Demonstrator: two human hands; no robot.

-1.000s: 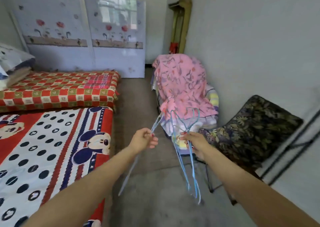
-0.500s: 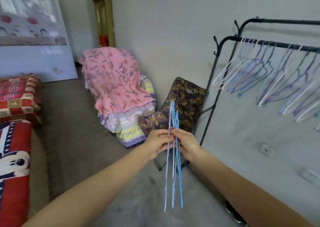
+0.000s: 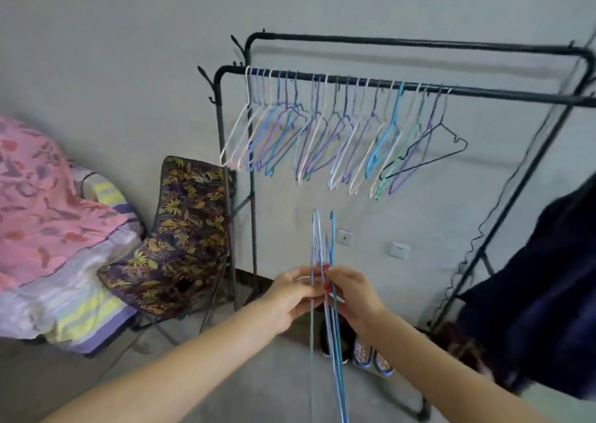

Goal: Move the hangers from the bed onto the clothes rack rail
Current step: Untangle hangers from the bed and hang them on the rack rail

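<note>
Several thin blue wire hangers [image 3: 322, 242] stand edge-on between my hands, hooks up, their bodies hanging down past my wrists. My left hand [image 3: 290, 296] pinches them from the left and my right hand [image 3: 353, 296] grips them from the right, fingertips meeting at the wires. Above and behind stands the black clothes rack, its front rail [image 3: 500, 95] carrying several white, blue, purple and black hangers [image 3: 322, 138] on its left half. The right part of that rail is bare. The bed is out of view.
A folding chair with a dark leaf-print seat [image 3: 183, 235] stands left of the rack. Further left, a pink floral cloth [image 3: 42, 190] lies over striped bedding. A dark garment [image 3: 541, 296] hangs at the right. Shoes [image 3: 371, 355] sit on the floor under the rack.
My view has swung right, from the bed and chair to the rack, which now faces me. Both hands came together on the hangers and keep holding them upright.
</note>
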